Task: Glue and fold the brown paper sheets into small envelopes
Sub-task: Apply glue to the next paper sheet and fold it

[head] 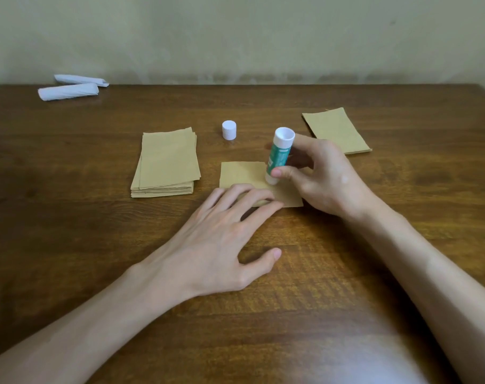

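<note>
- Holding a green-and-white glue stick [278, 155] in my right grip [327, 178], I pinch its barrel between thumb and curled fingers.
- The stick stands almost upright, leaning slightly, with its lower white end touching a single brown paper sheet [241, 174].
- That sheet lies flat on the dark wooden table [374, 273], straight ahead of me between both hands.
- My left grip [216, 245] holds nothing: its fingers are straight and spread, the fingertips pressing on the sheet's near edge, the thumb resting on the bare wood.
- A neat stack of brown paper sheets [167, 162] sits just left of the single sheet, apart from it.
- A small white round cap [229, 130] stands upright beyond the sheet, between the stack and the glue stick.
- A thin pile of brown paper pieces [336, 131] lies farther off on the right, behind my right grip.
- Two white rolled paper bundles [68, 92] lie side by side at the table's far left corner.
</note>
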